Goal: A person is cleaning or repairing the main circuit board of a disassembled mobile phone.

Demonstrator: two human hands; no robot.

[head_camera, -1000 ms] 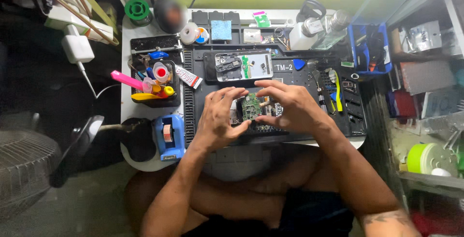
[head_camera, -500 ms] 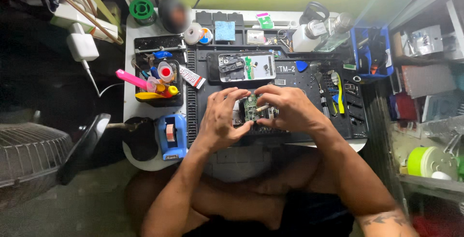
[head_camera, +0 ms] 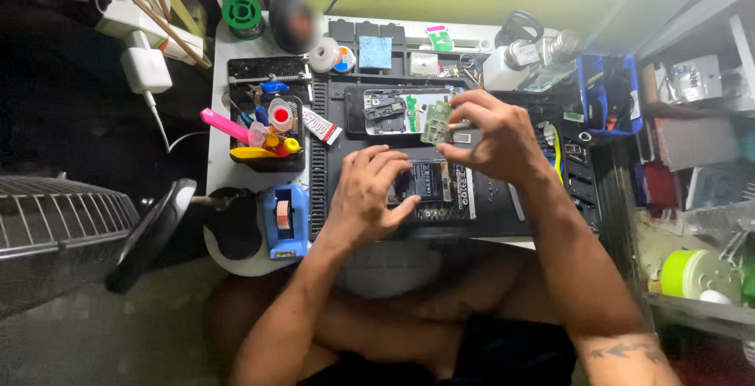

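Note:
My right hand [head_camera: 491, 138] holds a small green circuit board [head_camera: 436, 121] lifted above the black work mat [head_camera: 503, 209]. My left hand [head_camera: 370, 193] rests flat on an opened phone [head_camera: 436, 189] lying on the mat, fingers spread over its left side. A second opened phone body [head_camera: 389, 110] lies further back on the mat, just left of the raised board.
A blue tape dispenser [head_camera: 283, 221] sits at the left of the mat. A black tray [head_camera: 267, 130] with pink and yellow tools lies behind it. Bottles [head_camera: 523, 59] and a blue bin [head_camera: 609, 95] stand at the back right. A fan grille [head_camera: 55, 236] is at the far left.
My right hand has lifted the green circuit board up and back off the phone. The left hand stayed down on the phone. The camera has moved closer.

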